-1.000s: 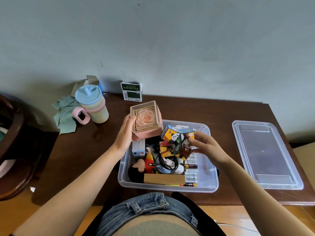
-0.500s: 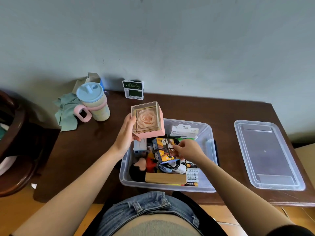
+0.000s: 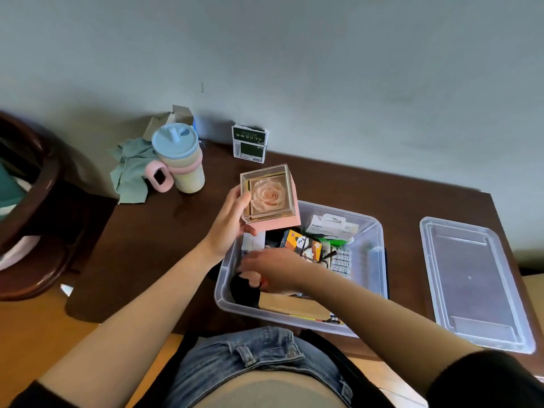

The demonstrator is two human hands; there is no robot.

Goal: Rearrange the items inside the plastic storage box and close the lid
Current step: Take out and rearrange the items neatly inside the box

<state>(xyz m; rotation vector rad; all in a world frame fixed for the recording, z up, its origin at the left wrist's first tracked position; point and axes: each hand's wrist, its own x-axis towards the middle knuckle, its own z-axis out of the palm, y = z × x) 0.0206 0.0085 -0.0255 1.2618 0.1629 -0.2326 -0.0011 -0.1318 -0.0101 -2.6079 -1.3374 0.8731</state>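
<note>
Dark polished wood curved along the left edge of the frame, part of a chair [image 3: 32, 207]. Right of it, at the upper left of the brown wooden table [image 3: 153, 240], a crumpled pale green cloth [image 3: 129, 172] lay beside a tumbler [image 3: 181, 160] with a blue lid and a pink looped handle. A small green and white carton [image 3: 249, 144] stood upright against the wall, just right of the tumbler.

Near the middle of the frame the left hand [image 3: 228, 223] held a cube-shaped rose box [image 3: 269, 197] over the upper left corner of the storage box [image 3: 374, 231], fingers and thumb wrapped round its side. The cube had clear hard walls on a pink base, with a peach rose inside.

The storage box, clear soft-edged plastic with rounded corners, sat at the table's near edge, below centre. It held a white carded packet [image 3: 332, 228] at the far end, a colourful panda-printed cube [image 3: 303, 245], a strip of batteries [image 3: 341, 260], a flat tan cardboard box [image 3: 291, 306] along the near wall, and something dark with a peach patch [image 3: 245, 285] at the near left corner. The right hand [image 3: 276, 269] reached down among these on the left side; it was blurred, and whether its fingers gripped anything could not be told.

At the right of the frame the clear rectangular lid [image 3: 471, 284] lay flat on the table, apart from the storage box.
</note>
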